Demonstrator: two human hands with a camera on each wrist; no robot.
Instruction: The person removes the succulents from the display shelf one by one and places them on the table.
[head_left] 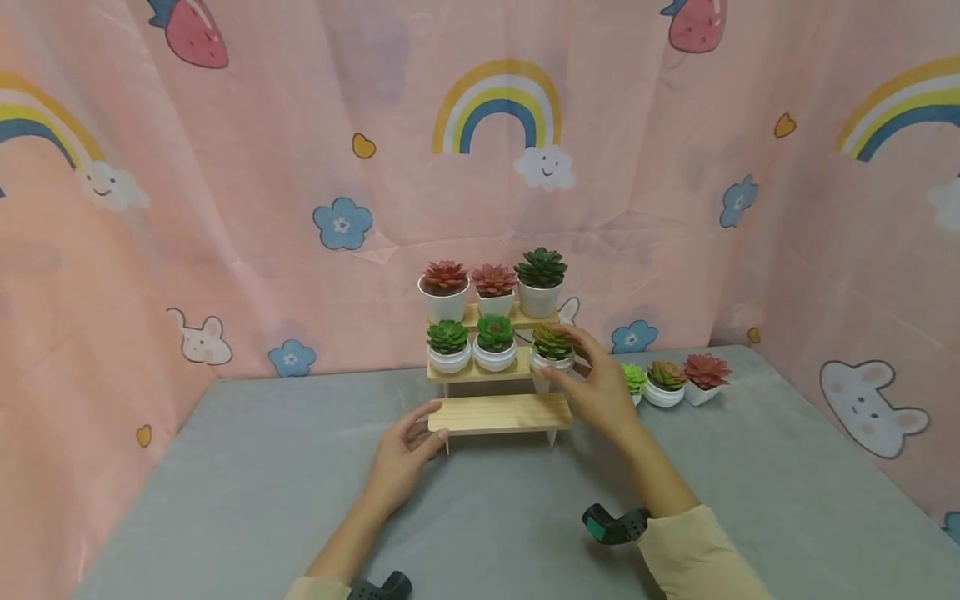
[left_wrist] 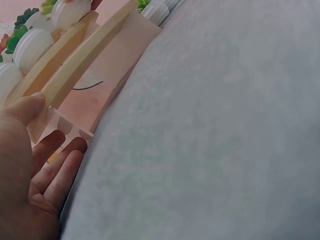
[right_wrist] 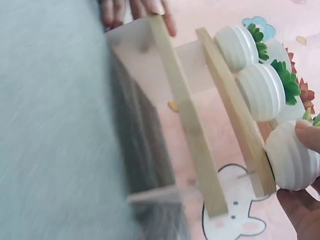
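A three-step wooden display stand (head_left: pixel 498 414) stands on the grey table, its bottom step bare. My left hand (head_left: pixel 400 458) grips the left end of that bottom step; in the left wrist view the thumb (left_wrist: pixel 32 104) lies against the board while the other fingers spread below it. At the right end of the middle step, my right hand (head_left: pixel 603 387) holds a green-yellow succulent in a round white ribbed pot (head_left: pixel 552 343). The right wrist view shows this pot (right_wrist: pixel 290 157) against the board's edge, between thumb and fingers. Two green potted succulents (head_left: pixel 448 342) sit beside it.
The top step bears two red succulents (head_left: pixel 444 283) and a dark green one (head_left: pixel 541 275). Right of the stand, three more potted succulents (head_left: pixel 665 382) stand on the table (head_left: pixel 262 467). A pink patterned curtain (head_left: pixel 300 100) hangs behind.
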